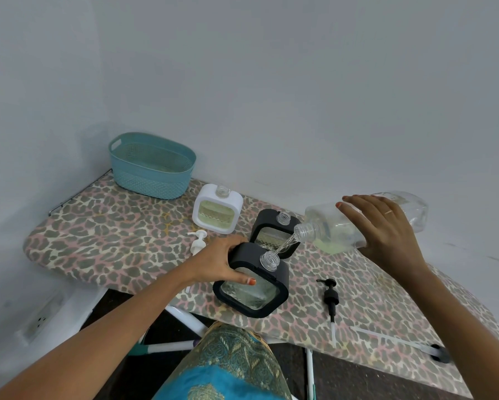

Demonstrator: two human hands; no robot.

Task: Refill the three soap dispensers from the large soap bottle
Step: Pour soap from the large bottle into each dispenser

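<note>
A person stands at a long surface (104,226) with a spotty pink and grey leopard cover. The right hand (386,229) is wrapped around a big clear plastic soap bottle (324,223) and holds it up in the air, tipped on its side with its open neck pointing down and to the left. A thin clear stream of soap (285,245) runs from the neck into the open top of a square black soap dispenser with a clear window (260,290). The left hand (222,264) grips this dispenser by its left side, with the thumb on the front, and the dispenser leans a little. Just behind it stands a second black square dispenser (267,232), also with no top on. A white square dispenser (217,210) stands further back to the left, open too, with some pale liquid inside. A small white pump top (198,241) lies just beside the left hand. A black pump top with a long tube (329,295) lies to the right, and another long tube with a black end (440,353) lies near the surface's edge. A blue-green plastic basket (150,180) sits at the far left corner by the wall.
</note>
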